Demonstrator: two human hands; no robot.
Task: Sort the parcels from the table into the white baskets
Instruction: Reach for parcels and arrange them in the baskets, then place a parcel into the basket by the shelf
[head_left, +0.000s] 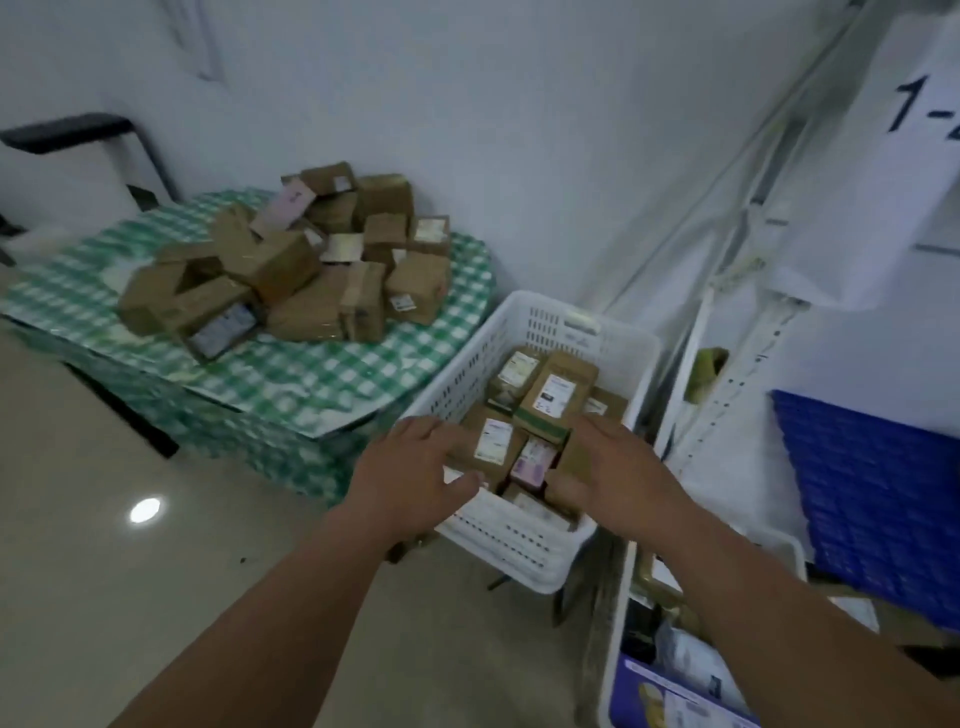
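Between the two hands sits a white basket (540, 551) holding brown cardboard parcels (550, 400) with white labels too blurred to read. Left hand (410, 478) and right hand (618, 478) reach over its near rim, fingers spread, gripping nothing. Beyond the left hand, more parcels (291, 254) lie heaped on a green-checked table (291, 379). Beyond the right hand, a white sheet (914, 104) reads "1-".

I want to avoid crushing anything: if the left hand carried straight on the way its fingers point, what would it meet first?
Probably the brown cardboard parcel with a white label in the white plastic basket: the left hand reaches over the near rim towards it, though depth is unclear.
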